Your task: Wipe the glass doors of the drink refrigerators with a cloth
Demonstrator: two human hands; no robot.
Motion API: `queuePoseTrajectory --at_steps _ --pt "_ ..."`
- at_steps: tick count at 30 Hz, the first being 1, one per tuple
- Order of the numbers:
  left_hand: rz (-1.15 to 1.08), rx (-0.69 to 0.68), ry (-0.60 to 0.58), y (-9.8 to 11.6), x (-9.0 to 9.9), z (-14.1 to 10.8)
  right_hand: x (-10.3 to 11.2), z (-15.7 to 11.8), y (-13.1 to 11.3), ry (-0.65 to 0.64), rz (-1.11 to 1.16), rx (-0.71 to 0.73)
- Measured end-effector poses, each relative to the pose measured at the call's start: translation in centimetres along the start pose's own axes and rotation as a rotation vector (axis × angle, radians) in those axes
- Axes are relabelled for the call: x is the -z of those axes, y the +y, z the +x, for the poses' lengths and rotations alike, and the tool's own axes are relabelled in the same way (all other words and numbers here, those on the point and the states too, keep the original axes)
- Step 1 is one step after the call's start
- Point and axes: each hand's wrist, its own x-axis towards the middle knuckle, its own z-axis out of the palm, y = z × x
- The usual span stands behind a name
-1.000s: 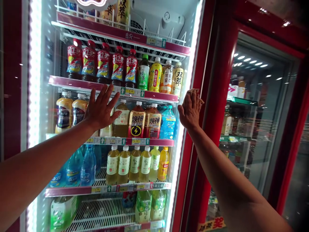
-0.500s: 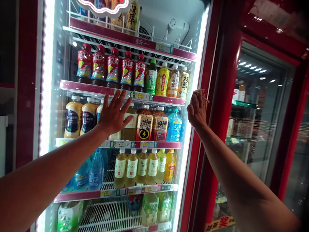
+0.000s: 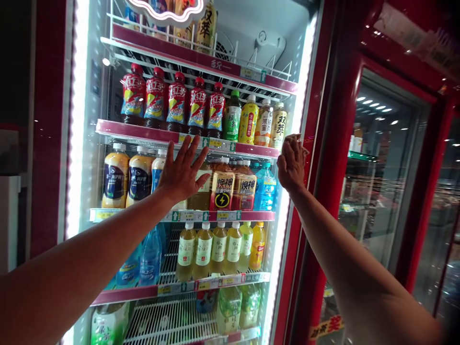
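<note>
My left hand point(image 3: 185, 167) is spread flat in front of the drinks cooler's glass door point(image 3: 251, 43), its fingers apart and holding nothing. Behind it, seen through the glass, are bottles on a middle shelf, partly hidden by the hand. My right hand point(image 3: 292, 165) presses a crumpled brownish cloth point(image 3: 295, 137) against the door near its right edge, beside the bright light strip point(image 3: 276, 244). Most of the cloth is covered by the fingers and palm.
Inside the cooler stand red-capped bottles point(image 3: 155, 98), dark-gold bottles point(image 3: 223, 184) and pale green-tea bottles point(image 3: 187, 251) on wire shelves. A glowing wavy sign point(image 3: 172, 18) hangs at the top. Another red-framed glass cabinet point(image 3: 381, 201) stands to the right.
The view has swung slightly left, so the cooler sits farther right in the picture. My right hand with the cloth has shifted a little left over the door. My left hand stays spread.
</note>
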Motion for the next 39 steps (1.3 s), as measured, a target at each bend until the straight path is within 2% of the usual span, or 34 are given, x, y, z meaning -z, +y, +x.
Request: queuePoseTrajectory --at_steps 2,4,8,11,15,18,20,22,25,29,33,36,39 --pt "-0.012 0.0 0.002 0.0 0.0 0.0 0.5 -1.1 -0.2 -0.026 0.025 0.086" --pt "-0.015 0.001 0.002 0.0 0.0 0.0 1.0 -1.6 0.1 -0.033 0.04 0.098" --pt "-0.003 -0.004 -0.017 0.1 0.1 0.0 0.9 -0.4 0.1 0.011 0.034 -0.061" --pt "0.007 0.007 -0.016 0.3 0.2 0.0 0.3 0.6 -1.8 0.034 0.029 -0.098" --pt "0.025 0.011 -0.019 0.4 0.2 0.0 0.2 -0.7 -4.8 -0.038 0.052 0.1" --pt "0.024 0.01 -0.015 0.4 0.1 0.0 0.6 -1.6 -5.0 -0.06 0.058 0.218" --pt "0.017 0.007 -0.006 0.3 0.1 0.0 0.6 -1.2 -4.5 -0.042 0.051 0.212" --pt "0.012 -0.001 0.003 0.2 -0.1 -0.1 0.2 0.0 -4.4 -0.004 0.038 0.134" --pt "-0.002 -0.009 0.015 0.1 -0.3 -0.1 -0.7 1.6 -5.9 0.049 0.023 0.041" --pt "-0.006 -0.011 0.021 0.0 -0.6 -0.1 -0.6 0.9 -9.0 -0.01 0.033 0.198" --pt "0.0 -0.013 0.028 -0.1 -0.6 0.0 0.4 -0.4 -8.8 -0.075 0.034 0.32" --pt "-0.009 -0.017 0.034 0.0 -0.6 0.0 0.3 0.6 -8.0 -0.048 0.029 0.254" --pt "-0.009 -0.013 0.027 0.1 -0.5 0.0 -0.7 2.2 -9.4 0.03 0.047 0.127"
